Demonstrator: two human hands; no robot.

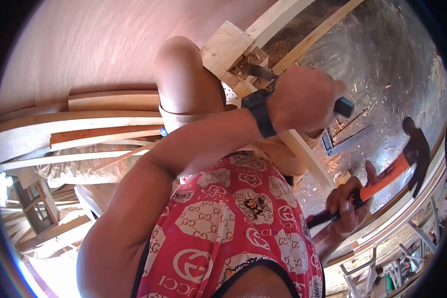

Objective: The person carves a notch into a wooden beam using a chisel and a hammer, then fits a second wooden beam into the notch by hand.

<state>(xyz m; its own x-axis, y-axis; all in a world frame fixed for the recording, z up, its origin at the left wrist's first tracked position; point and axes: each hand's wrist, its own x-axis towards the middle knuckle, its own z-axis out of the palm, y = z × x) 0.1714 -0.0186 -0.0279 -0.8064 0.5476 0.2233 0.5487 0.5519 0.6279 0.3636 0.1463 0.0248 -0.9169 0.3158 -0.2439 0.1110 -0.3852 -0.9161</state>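
My left hand, with a black watch on its wrist, is closed around a chisel. The chisel's dark handle end sticks out on one side of the fist, and its grey blade shows on the other. That blade meets a notched, rough-cut part of a wooden beam. Lower right, my right hand grips a claw hammer by its orange and black handle. The hammer's dark head points up and away from the chisel.
My bent knee stands beside the beam. Several long boards lie to the left. Wood chips litter the dark floor, where more timber extends at the top. Metal frames stand lower right.
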